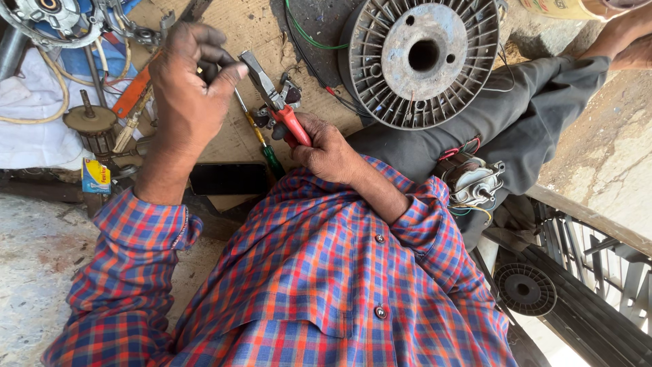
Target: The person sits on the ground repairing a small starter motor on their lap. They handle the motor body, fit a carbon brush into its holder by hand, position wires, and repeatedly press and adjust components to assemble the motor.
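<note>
The left hand (187, 81) is pinching a small dark part (204, 70) between thumb and fingertips, grip narrow, above the cardboard-covered worktop (251, 34); it is looking light and easy to drop. Just beside it, the right hand (326, 146) is closing round the red handles of stiff steel pliers (275, 98), jaws angling toward the part, with a round metal motor rotor (421, 61) lying further right

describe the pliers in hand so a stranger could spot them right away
Start at the big grey finned metal disc at the top of the view, then drop left to the person's right hand above the plaid shirt. That hand grips the red-handled pliers, grey steel nose angled up-left toward the left hand. The green-handled screwdriver beside them lies on the cardboard, unheld.
</note>
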